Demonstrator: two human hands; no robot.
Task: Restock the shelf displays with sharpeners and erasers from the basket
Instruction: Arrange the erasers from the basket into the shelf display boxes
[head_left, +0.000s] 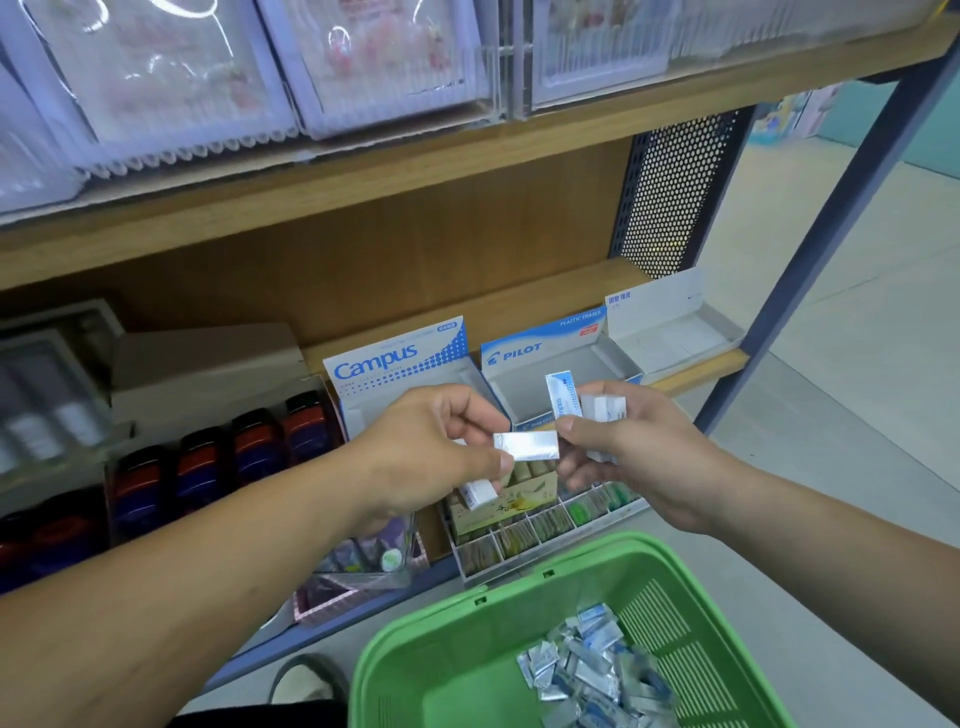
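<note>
Foil-white eraser (525, 446), wrapped, long axis horiz., left-to-right. Pinched at one end by left hand (431, 447); other end touching thumb of right hand (634, 452). Right hand also curled round several blue-white erasers (563, 397). Open Pilot box (540, 353) just behind hands, nearer right. Spare stock in green basket (447, 654) below.

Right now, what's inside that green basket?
A heap of small wrapped erasers, blue-white and silvery, lies toward the right of the green basket; elsewhere its bottom is bare. Anything beneath the heap is covered, and the frame cuts off the near end.
</note>
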